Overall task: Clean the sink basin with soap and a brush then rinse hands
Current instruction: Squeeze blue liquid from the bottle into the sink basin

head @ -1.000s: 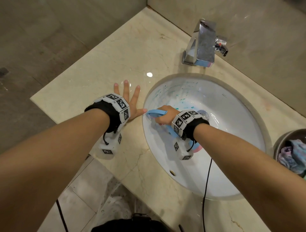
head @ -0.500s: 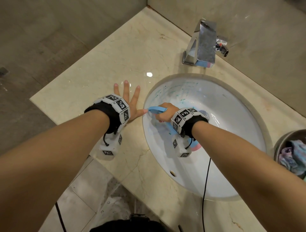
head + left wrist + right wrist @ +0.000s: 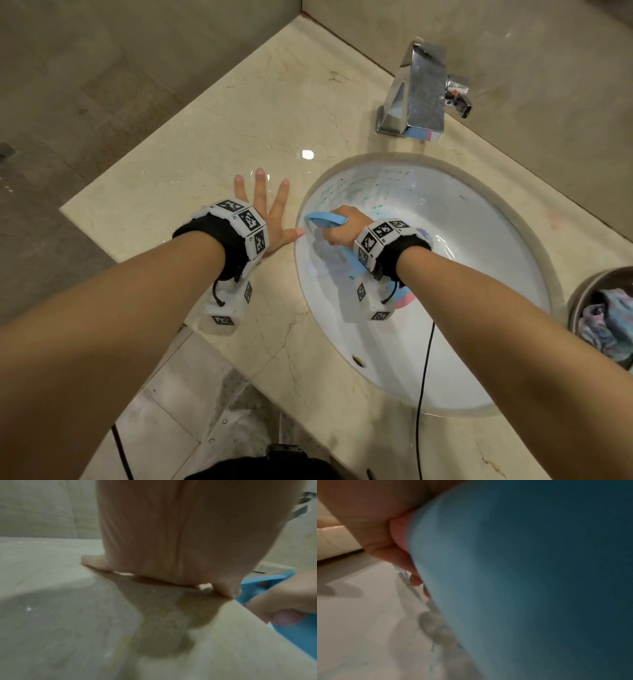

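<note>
Marble counter [image 3: 212, 137]: beige, veined and glossy; it runs from the left edge to the far wall; one bright glare spot lies on it near the basin's far-left rim
Left hand [image 3: 270, 219]: laid flat, palm down, on the counter just left of the basin; its grip is spread, fingers straight and fanned apart, holding nothing; the thumb tip reaches the basin's rim; the left wrist view shows the palm [image 3: 180, 534] pressed on the stone
Brush [image 3: 325, 219]: light blue, with a looped handle; it sits against the inner left wall of the basin, just below the rim; in the right wrist view its blue body [image 3: 522, 574] fills most of the picture, blurred
Right hand [image 3: 342, 229]: down inside the basin; its grip is curled tight round the brush handle, fingers wrapped through the loop; the left wrist view shows its knuckles [image 3: 283, 599] beside the blue handle
Sink basin [image 3: 479, 274]: white, oval, set under the counter; blue-green soap streaks smear its far-left wall; an overflow hole shows near the front rim
Faucet [image 3: 418, 92]: chrome, square-bodied, on the counter behind the basin; no stream can be made out
Metal bowl [image 3: 582, 298]: at the right edge, on the counter; a crumpled bluish cloth [image 3: 606, 318] lies in it
</note>
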### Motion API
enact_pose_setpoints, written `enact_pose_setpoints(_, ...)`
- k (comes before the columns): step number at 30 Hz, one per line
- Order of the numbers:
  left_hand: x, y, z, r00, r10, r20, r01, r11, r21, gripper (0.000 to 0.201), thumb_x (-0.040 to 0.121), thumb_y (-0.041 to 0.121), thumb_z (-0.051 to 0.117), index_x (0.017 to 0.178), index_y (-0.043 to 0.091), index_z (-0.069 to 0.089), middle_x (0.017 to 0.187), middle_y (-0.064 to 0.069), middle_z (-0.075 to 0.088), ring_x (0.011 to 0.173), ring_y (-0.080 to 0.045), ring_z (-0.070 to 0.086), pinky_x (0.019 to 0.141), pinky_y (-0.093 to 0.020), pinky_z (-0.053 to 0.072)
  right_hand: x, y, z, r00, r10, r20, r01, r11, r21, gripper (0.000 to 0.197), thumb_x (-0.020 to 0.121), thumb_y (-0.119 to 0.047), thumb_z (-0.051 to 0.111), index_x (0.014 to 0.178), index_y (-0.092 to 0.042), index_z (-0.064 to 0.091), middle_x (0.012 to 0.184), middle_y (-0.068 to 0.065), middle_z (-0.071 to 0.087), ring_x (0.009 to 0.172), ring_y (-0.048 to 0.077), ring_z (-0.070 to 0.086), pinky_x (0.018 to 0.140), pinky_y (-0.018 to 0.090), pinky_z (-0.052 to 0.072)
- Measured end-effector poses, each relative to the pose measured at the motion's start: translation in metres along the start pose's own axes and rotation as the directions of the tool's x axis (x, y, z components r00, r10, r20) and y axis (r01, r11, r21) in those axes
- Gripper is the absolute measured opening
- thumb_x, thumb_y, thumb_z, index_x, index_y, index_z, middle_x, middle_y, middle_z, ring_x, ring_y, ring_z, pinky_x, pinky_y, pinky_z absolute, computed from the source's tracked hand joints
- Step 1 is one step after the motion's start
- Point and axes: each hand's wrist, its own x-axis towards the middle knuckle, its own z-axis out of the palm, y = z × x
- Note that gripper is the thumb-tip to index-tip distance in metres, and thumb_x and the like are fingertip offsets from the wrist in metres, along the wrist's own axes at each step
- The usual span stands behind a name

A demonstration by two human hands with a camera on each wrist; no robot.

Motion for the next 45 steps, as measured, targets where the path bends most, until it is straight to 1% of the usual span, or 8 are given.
enact_pose_setpoints(8,0.003,-0.001,-0.001,1.000,-0.002,0.025,0.002,1.000,0.015,0.089,0.086,0.070,0.026,0.145,0.027,-0.024,0.151,-0.013,-0.029,0.136,-0.047,-0.021,0.109,-0.060,-0.006,0.004,0.002,-0.004,0.999,-0.040,-0.033,0.041,0.999,0.031,0.007,0.082,-0.011,0.056,0.081,-0.003,0.056,0.078,0.010,0.053,0.072,0.022,0.051,0.066,0.028,0.039)
enact_pose_setpoints(13,0.001,-0.001,-0.002,0.999,-0.003,0.037,0.002,1.000,0.022,0.088,0.086,0.071,0.024,0.145,0.027,-0.025,0.151,-0.013,-0.030,0.136,-0.048,-0.021,0.109,-0.060,-0.005,0.007,0.001,-0.005,0.999,-0.035,-0.039,0.035,0.999,0.001,0.004,0.080,-0.010,0.057,0.077,-0.009,0.053,0.077,0.009,0.053,0.070,0.022,0.050,0.063,0.026,0.037)
enact_pose_setpoints(17,-0.002,0.000,-0.007,0.997,-0.009,0.079,0.008,1.000,0.018,0.087,0.087,0.070,0.023,0.143,0.027,-0.027,0.150,-0.012,-0.032,0.136,-0.046,-0.024,0.109,-0.060,-0.005,0.009,-0.002,-0.008,0.996,0.001,-0.086,-0.010,0.995,-0.102,0.022,0.081,-0.014,0.055,0.062,-0.016,0.044,0.071,0.004,0.052,0.069,0.023,0.051,0.065,0.028,0.038)
enact_pose_setpoints(20,-0.001,0.000,-0.010,0.995,-0.007,0.100,0.004,0.999,0.034,0.087,0.087,0.070,0.021,0.143,0.027,-0.028,0.150,-0.013,-0.032,0.135,-0.046,-0.024,0.109,-0.060,-0.005,0.011,-0.002,-0.009,0.995,0.021,-0.099,-0.033,0.993,-0.116,0.025,0.082,-0.017,0.054,0.060,-0.020,0.041,0.065,-0.001,0.045,0.069,0.023,0.050,0.066,0.028,0.037)
enact_pose_setpoints(28,-0.002,0.000,-0.009,0.994,-0.007,0.110,0.005,1.000,0.020,0.087,0.086,0.071,0.021,0.143,0.027,-0.028,0.149,-0.012,-0.033,0.135,-0.046,-0.026,0.109,-0.061,-0.006,0.014,0.001,-0.009,0.993,0.026,-0.115,-0.024,1.000,0.013,0.022,0.081,-0.014,0.056,0.064,-0.018,0.043,0.065,-0.001,0.045,0.063,0.020,0.046,0.052,0.022,0.033)
enact_pose_setpoints(33,0.002,-0.003,-0.005,0.994,-0.002,0.110,0.002,1.000,0.000,0.087,0.085,0.072,0.021,0.142,0.029,-0.030,0.149,-0.010,-0.035,0.134,-0.046,-0.027,0.109,-0.063,-0.004,0.015,-0.001,-0.012,0.990,0.086,-0.107,-0.088,0.996,-0.011,0.020,0.078,-0.013,0.055,0.063,-0.017,0.042,0.065,0.001,0.046,0.063,0.022,0.047,0.056,0.024,0.035)
enact_pose_setpoints(37,0.008,-0.006,0.002,0.995,0.000,0.102,-0.001,1.000,0.003,0.089,0.081,0.077,0.016,0.139,0.031,-0.033,0.148,-0.009,-0.037,0.134,-0.046,-0.028,0.107,-0.067,0.006,0.016,-0.001,-0.014,0.988,0.079,-0.131,-0.084,0.996,-0.032,0.022,0.079,-0.013,0.054,0.062,-0.018,0.041,0.064,0.000,0.045,0.061,0.020,0.046,0.052,0.022,0.032)
enact_pose_setpoints(45,0.011,-0.006,0.003,0.993,-0.002,0.119,0.001,1.000,0.007,0.090,0.080,0.078,0.015,0.138,0.032,-0.035,0.146,-0.009,-0.039,0.134,-0.045,-0.029,0.106,-0.067,0.006,0.016,0.000,-0.015,0.986,0.099,-0.136,-0.094,0.995,0.043,0.025,0.081,-0.007,0.052,0.061,-0.015,0.040,0.064,0.000,0.042,0.053,0.013,0.039,0.048,0.021,0.029)
